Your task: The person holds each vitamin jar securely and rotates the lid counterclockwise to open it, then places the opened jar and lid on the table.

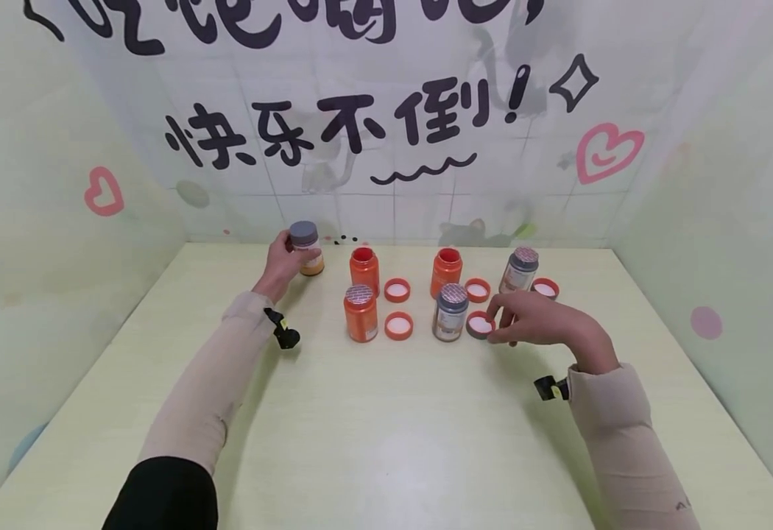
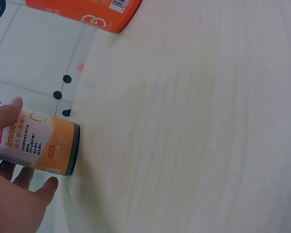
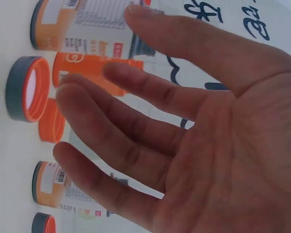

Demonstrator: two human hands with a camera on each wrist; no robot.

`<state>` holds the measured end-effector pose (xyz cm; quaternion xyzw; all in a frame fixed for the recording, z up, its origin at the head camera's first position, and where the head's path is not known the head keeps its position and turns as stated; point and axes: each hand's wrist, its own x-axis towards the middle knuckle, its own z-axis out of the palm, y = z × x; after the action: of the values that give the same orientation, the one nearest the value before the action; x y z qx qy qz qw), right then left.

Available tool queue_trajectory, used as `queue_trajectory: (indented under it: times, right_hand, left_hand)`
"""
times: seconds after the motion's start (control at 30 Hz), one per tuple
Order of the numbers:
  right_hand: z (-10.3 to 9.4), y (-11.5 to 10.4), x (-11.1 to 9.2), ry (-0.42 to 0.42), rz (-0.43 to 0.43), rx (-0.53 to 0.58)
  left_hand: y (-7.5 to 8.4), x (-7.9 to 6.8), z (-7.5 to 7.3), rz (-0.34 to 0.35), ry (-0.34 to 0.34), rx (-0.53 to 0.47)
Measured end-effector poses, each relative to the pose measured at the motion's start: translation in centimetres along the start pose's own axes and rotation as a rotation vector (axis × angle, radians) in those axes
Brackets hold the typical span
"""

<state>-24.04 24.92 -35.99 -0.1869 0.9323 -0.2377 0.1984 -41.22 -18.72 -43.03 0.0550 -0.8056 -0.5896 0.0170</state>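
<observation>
My left hand (image 1: 280, 269) grips a white-and-orange pill bottle (image 1: 305, 237) with a dark grey cap, at the back left. In the left wrist view its thumb and fingers curl round the bottle's label (image 2: 31, 138). I cannot tell whether its base touches the table. At the right, my right hand (image 1: 537, 318) hangs with loosely bent, spread fingers and holds nothing. Nearest to it is an upturned grey-and-orange lid (image 1: 478, 325). Just left of that lid stands a white-and-orange bottle (image 1: 449, 321) with a foil-sealed top. The right wrist view shows the lid (image 3: 26, 90) apart from the fingers.
Two orange bottles (image 1: 364, 270) (image 1: 447, 270) with uncovered mouths stand in the back row. A foil-sealed orange bottle (image 1: 361, 322) stands in front. Another sealed bottle (image 1: 517, 271) is behind my right hand. Several upturned lids (image 1: 398, 325) lie beside the bottles. A printed cloth (image 1: 393, 213) hangs behind.
</observation>
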Motion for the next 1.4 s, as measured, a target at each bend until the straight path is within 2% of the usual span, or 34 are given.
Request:
queue_trajectory:
  times: [0.17,0.33,0.63,0.83,0.97,1.1,1.23,1.4]
  right_hand:
    - [-0.1,-0.7,-0.3,0.005,-0.046,0.008]
    - [-0.3,-1.3,-0.5,0.02,-0.052,0.014]
    - [-0.2,-1.6,-0.7,0.034,-0.095,0.012]
    - [0.0,-1.6,-0.7,0.034,-0.115,0.025]
    - [0.2,-1.6,-0.7,0.044,-0.118,0.033]
    - [0.2,-1.7,-0.8,0.053,-0.117,0.03]
    - [0.2,-1.7,-0.7,0.048,-0.123,0.032]
    - [0.3,-1.8,-0.5,0.047,-0.123,0.025]
  left_hand:
    - [-0.7,-1.3,-0.5,0.024,0.042,-0.054]
    - [-1.2,-3.7,-1.0,0.04,0.02,-0.08]
    - [-2.0,-8.8,-1.2,0.027,-0.16,-0.118]
    - [-2.3,-11.5,-1.2,0.053,-0.185,-0.128]
    - [-2.2,-12.9,-1.5,0.078,-0.22,-0.152]
    - [-2.0,-14.2,-1.7,0.121,-0.316,-0.119]
    - [-2.0,-15.3,-1.4,0.158,-0.411,-0.068]
    - [-1.7,-16.1,-0.4,0.197,-0.482,-0.049]
